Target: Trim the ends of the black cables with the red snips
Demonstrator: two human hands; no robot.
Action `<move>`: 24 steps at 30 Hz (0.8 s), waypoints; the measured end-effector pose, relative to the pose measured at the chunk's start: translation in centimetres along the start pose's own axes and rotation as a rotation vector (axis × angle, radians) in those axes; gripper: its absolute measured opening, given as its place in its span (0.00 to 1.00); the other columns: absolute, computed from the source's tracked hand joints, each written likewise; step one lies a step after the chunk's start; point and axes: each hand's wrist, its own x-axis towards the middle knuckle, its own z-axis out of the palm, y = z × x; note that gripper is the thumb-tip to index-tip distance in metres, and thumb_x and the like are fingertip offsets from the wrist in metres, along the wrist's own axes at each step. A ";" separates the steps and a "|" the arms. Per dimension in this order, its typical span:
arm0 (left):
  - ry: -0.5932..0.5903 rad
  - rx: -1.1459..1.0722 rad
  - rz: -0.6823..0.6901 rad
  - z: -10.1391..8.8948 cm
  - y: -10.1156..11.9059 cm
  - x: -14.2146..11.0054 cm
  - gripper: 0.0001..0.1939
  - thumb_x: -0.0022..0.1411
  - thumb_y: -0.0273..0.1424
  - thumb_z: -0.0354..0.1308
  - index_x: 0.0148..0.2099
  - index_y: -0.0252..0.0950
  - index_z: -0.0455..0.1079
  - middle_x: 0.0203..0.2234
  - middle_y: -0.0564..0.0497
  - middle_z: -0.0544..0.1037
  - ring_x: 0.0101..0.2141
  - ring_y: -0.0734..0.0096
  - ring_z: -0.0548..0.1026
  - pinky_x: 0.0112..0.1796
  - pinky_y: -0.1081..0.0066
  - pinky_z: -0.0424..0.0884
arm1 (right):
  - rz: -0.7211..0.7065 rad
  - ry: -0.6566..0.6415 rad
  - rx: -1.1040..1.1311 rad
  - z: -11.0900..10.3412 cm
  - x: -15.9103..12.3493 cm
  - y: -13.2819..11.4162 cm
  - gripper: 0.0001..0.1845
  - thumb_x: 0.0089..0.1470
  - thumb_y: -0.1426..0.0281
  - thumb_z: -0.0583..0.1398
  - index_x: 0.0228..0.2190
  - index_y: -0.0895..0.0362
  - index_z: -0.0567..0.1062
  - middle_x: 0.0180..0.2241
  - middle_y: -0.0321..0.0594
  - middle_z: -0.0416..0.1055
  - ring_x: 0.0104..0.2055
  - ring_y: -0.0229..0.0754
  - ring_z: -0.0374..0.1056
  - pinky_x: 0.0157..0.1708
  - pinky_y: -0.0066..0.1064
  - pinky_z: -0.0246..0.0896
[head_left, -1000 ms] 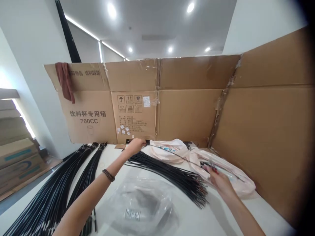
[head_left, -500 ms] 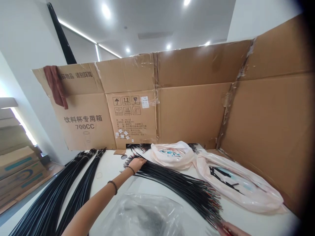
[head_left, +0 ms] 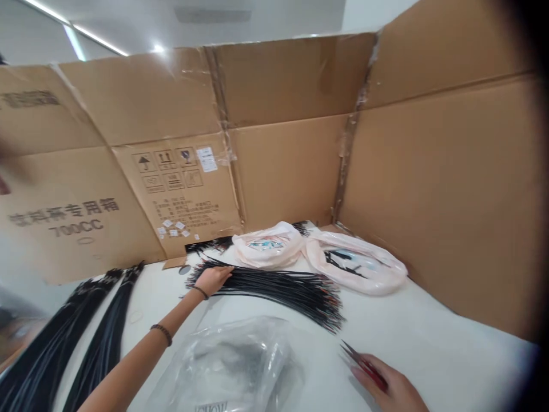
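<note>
A bundle of thin black cables [head_left: 283, 288] lies across the white table [head_left: 429, 343], its coloured wire ends fanned out at the right. My left hand [head_left: 213, 279] rests on the bundle's left end with fingers laid over the cables. My right hand [head_left: 388, 386] is low at the bottom right, closed round a small red-handled tool [head_left: 362, 361] whose dark tips point up-left. It sits apart from the bundle's right end.
A crumpled clear plastic bag [head_left: 234, 366] lies at the front. Two pink plastic bags [head_left: 355, 263] holding cables sit at the back. Long black cable bundles [head_left: 86, 332] run down the left. Tall cardboard walls [head_left: 429, 189] enclose the back and right.
The view has swung down and to the right. My right hand left the pink bag, dropped to the bottom right and now shows a red-handled tool. My left hand drew back onto the bundle.
</note>
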 end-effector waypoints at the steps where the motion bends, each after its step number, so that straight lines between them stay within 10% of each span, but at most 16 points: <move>1: 0.012 -0.017 0.004 -0.6 -0.1 -0.1 0.18 0.65 0.39 0.54 0.52 0.32 0.68 0.45 0.45 0.75 0.44 0.70 0.75 0.47 0.62 0.76 | -0.011 0.004 -0.022 0.2 -0.3 -0.2 0.30 0.49 0.48 0.53 0.40 0.56 0.79 0.41 0.45 0.78 0.43 0.50 0.74 0.44 0.33 0.69; 8: 0.229 -0.067 -0.082 -8.2 1.4 -1.8 0.22 0.66 0.45 0.49 0.50 0.33 0.71 0.44 0.44 0.78 0.42 0.71 0.77 0.44 0.64 0.77 | -0.186 0.164 -0.247 2.4 -1.3 0.9 0.21 0.59 0.61 0.51 0.45 0.56 0.77 0.40 0.47 0.73 0.45 0.49 0.70 0.48 0.41 0.65; 15: 0.253 -0.169 0.063 -17.4 11.1 -10.0 0.19 0.67 0.41 0.49 0.49 0.39 0.75 0.46 0.50 0.79 0.47 0.71 0.77 0.52 0.72 0.73 | -0.376 0.318 -0.386 3.3 -2.2 -2.1 0.24 0.59 0.64 0.55 0.55 0.53 0.72 0.54 0.51 0.66 0.56 0.53 0.64 0.54 0.50 0.63; 21: 0.040 -0.220 0.477 -18.0 21.2 -17.3 0.12 0.65 0.33 0.53 0.49 0.48 0.73 0.36 0.59 0.81 0.39 0.82 0.79 0.55 0.77 0.69 | -0.569 0.041 -0.078 4.3 -6.8 -7.2 0.26 0.56 0.58 0.59 0.55 0.53 0.72 0.59 0.49 0.63 0.61 0.52 0.61 0.56 0.45 0.62; 24: -0.008 -0.063 0.588 -16.9 22.1 -19.5 0.13 0.63 0.31 0.57 0.49 0.48 0.73 0.29 0.59 0.81 0.28 0.81 0.78 0.48 0.76 0.75 | -0.581 0.034 0.277 4.5 -8.7 -6.6 0.25 0.55 0.50 0.59 0.40 0.59 0.79 0.39 0.46 0.78 0.43 0.42 0.75 0.44 0.33 0.71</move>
